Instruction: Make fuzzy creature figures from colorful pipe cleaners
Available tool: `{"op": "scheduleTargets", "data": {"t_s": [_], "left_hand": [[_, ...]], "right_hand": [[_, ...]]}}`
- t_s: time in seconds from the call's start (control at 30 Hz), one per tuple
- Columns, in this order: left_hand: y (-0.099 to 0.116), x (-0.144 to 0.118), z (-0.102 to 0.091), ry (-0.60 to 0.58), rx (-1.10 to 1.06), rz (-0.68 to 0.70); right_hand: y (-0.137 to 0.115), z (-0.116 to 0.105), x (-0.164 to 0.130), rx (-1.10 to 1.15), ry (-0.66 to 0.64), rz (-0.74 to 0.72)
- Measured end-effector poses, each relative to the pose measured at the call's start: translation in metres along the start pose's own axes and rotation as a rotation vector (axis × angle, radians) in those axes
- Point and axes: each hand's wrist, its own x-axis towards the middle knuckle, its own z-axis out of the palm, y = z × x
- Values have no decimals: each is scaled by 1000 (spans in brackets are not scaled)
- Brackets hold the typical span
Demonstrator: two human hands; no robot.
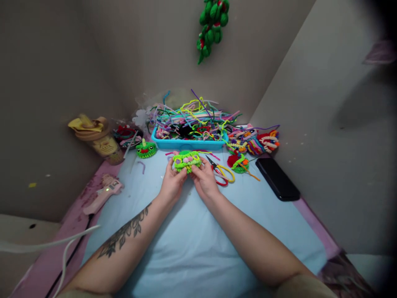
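Note:
My left hand (172, 182) and my right hand (204, 179) together hold a small green pipe-cleaner figure (187, 160) with pink spots, just above the light blue table cover (186, 240). The left fingers grip its left side, the right fingers its right side. Behind it stands a blue tray (186, 144) piled with several coloured pipe cleaners. Red-handled scissors (217, 170) lie just right of my right hand.
A pink glue gun (104, 191) with a lit lamp lies at the left, its cord running toward me. A black phone (277, 179) lies at the right. Finished pipe-cleaner figures (252, 142) and a green one (145, 150) flank the tray. A tan cup (99, 138) stands far left. Walls close in behind and right.

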Motion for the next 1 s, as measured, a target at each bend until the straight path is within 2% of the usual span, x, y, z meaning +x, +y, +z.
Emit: {"op": "scheduleTargets", "data": {"t_s": [0.2, 0.57, 0.77, 1.0], "left_hand": [[-1, -1, 2, 59, 20, -1], [-6, 0, -1, 171, 90, 21], [-5, -1, 0, 207, 125, 25], [-9, 2, -4, 141, 213, 135]], "right_hand": [[4, -4, 5, 12, 49, 36], [10, -7, 5, -74, 95, 8], [10, -7, 6, -17, 74, 49], [9, -6, 7, 28, 8, 106]]}}
